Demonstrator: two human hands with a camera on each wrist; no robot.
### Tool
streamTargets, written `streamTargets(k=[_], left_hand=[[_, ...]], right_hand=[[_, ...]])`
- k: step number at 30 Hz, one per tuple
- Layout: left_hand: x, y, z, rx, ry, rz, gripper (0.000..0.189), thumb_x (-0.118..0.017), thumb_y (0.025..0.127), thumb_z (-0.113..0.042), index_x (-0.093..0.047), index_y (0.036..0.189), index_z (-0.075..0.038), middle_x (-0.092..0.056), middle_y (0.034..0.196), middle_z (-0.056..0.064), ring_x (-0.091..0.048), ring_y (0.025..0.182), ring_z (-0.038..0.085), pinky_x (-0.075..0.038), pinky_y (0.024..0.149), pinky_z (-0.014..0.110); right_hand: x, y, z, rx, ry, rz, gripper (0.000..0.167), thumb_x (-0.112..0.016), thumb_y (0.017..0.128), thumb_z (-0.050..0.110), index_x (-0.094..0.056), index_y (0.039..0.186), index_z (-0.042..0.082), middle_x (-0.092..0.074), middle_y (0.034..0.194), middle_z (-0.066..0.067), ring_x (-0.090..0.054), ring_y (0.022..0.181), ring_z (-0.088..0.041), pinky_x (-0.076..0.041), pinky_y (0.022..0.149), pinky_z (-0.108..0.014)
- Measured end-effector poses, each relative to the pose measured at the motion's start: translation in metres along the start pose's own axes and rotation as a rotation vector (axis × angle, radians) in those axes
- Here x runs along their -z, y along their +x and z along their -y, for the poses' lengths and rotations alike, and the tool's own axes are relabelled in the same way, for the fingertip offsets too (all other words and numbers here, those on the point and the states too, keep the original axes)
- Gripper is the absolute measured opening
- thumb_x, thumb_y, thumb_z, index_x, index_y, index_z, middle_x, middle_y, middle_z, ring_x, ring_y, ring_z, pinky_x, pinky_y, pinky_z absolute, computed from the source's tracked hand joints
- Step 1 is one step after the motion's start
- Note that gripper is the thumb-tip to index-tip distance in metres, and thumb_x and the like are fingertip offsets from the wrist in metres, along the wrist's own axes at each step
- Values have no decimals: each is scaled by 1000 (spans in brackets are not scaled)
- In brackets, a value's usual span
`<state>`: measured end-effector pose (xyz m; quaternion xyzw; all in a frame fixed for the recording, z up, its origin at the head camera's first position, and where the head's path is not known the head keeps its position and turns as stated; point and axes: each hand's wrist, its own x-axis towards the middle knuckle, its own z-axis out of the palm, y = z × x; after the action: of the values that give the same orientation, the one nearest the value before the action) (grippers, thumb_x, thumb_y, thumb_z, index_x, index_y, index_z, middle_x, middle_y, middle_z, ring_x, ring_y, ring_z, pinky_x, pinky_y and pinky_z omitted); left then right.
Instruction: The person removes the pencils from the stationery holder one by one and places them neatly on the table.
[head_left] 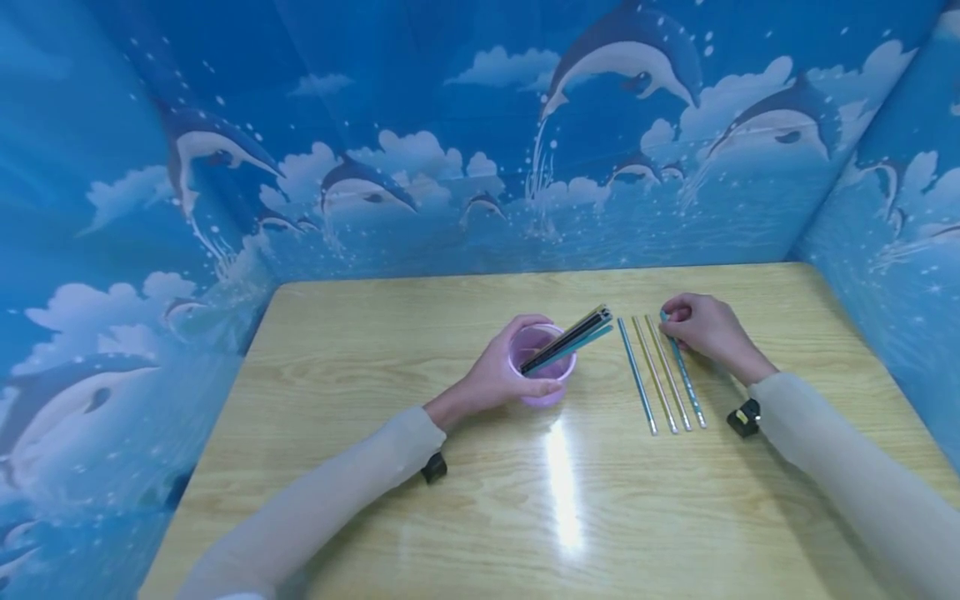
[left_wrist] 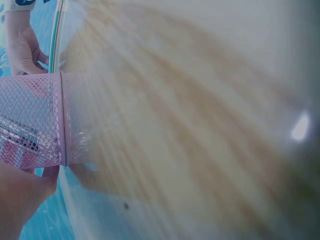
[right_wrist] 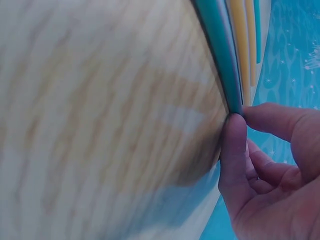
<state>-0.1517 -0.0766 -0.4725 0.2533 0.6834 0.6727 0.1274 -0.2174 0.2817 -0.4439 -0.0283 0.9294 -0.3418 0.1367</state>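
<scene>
My left hand (head_left: 500, 371) grips a pink mesh pencil cup (head_left: 545, 398), fingers and thumb around its side. Several pencils (head_left: 566, 340), dark and teal, lean out of the cup to the right. In the left wrist view the cup's mesh wall (left_wrist: 30, 95) shows the pencils inside. My right hand (head_left: 708, 327) pinches the far end of a teal pencil (head_left: 687, 379), the rightmost in a row on the table. The right wrist view shows thumb and forefinger meeting on the tip of that pencil (right_wrist: 220, 55). Left of it lie two yellowish pencils (head_left: 654, 373) and a blue one (head_left: 637, 375).
The wood-grain table (head_left: 337, 350) reflects a bright light streak in front of the cup. Blue dolphin-print sheets (head_left: 420, 167) stand along its back and sides. A black wrist device (head_left: 744, 418) hangs below the right cuff, another (head_left: 434, 468) below the left.
</scene>
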Motion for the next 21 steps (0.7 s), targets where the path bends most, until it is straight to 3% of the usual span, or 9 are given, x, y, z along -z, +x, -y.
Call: streamTargets(k=[11, 14, 18, 21], left_hand=[[1, 0, -1, -14, 17, 5, 89, -92, 80, 2, -45, 155, -2, -66, 141, 10, -64, 130, 23, -50, 116, 42], [1, 0, 0, -17, 19, 3, 88, -92, 80, 2, -46, 154, -4, -66, 141, 10, -64, 130, 24, -50, 116, 43], [1, -1, -1, -16, 15, 5, 88, -92, 81, 3, -45, 155, -2, -66, 141, 12, -64, 131, 26, -50, 117, 44], [1, -1, -2, -15, 10, 2, 89, -92, 81, 3, -44, 156, 0, -66, 142, 13, -63, 131, 28, -49, 117, 45]], right_hand=[[0, -3, 1, -4, -30, -8, 48, -69, 107, 17, -56, 141, -13, -67, 110, -20, -67, 82, -25, -56, 67, -32], [1, -4, 0, 0, -41, -3, 50, -68, 107, 20, -55, 142, -13, -66, 115, -23, -67, 89, -30, -58, 77, -42], [4, -12, 1, 11, -42, -7, 53, -64, 109, 26, -53, 144, -13, -63, 128, -30, -64, 113, -44, -52, 99, -63], [4, -20, 5, 12, 9, -32, 55, -60, 111, 30, -53, 147, -11, -60, 136, -31, -59, 125, -49, -52, 104, -64]])
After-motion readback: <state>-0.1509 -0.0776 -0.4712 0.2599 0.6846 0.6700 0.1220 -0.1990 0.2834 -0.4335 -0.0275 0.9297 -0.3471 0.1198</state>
